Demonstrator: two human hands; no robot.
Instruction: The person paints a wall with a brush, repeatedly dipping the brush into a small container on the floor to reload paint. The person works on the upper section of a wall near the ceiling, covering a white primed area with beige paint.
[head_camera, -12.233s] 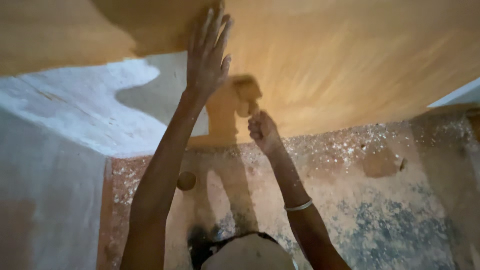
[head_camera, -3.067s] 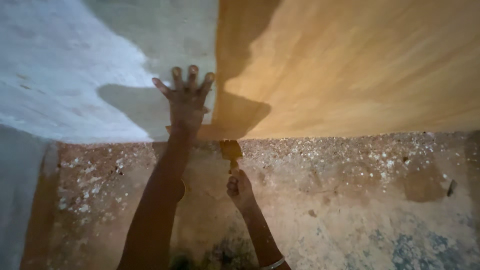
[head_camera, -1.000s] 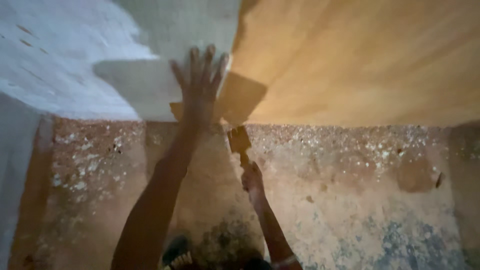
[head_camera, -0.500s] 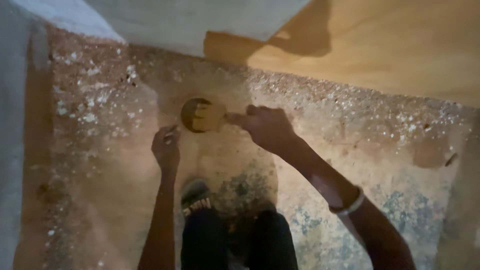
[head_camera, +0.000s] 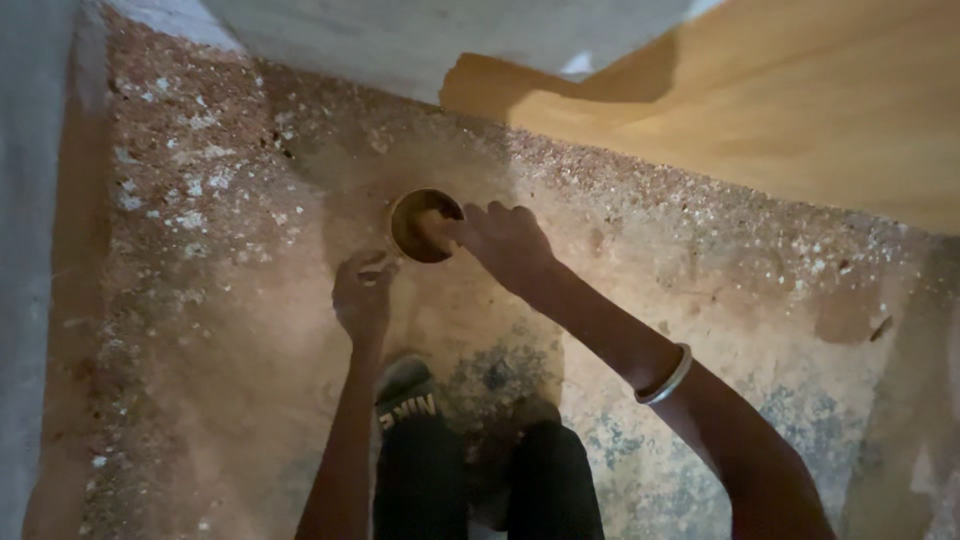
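Nearest to us, at six o'clock in the view, our black trouser legs (head_camera: 480, 480) and a dark sandal (head_camera: 405, 392) stand on the speckled, dusty reddish stone floor (head_camera: 200, 300). At four o'clock a thin silver metal bangle (head_camera: 668, 375) circles our right wrist.

Just beyond the sandal, our left hand (head_camera: 362, 295) hangs over the floor, fingers curled loosely inward. We cannot tell whether they close on something small. It sits at seven o'clock of the small round brass-coloured bowl (head_camera: 400, 235), near it but apart.

Our right hand (head_camera: 505, 240) reaches in from three o'clock of the bowl, its fingertips over the rim and down inside. They are bunched, and we cannot tell what they have hold of, if anything. The bowl stands on the floor, a little left of the middle of the view.

We judge this to be the dipping step at the bowl. Coming out calls for a steady lift clear of the rim, so that the bowl does not tip.

Farthest off, from one to three o'clock, runs a yellow-brown wood-grain surface (head_camera: 800, 120), with bare grey-white wall (head_camera: 400, 40) at twelve.
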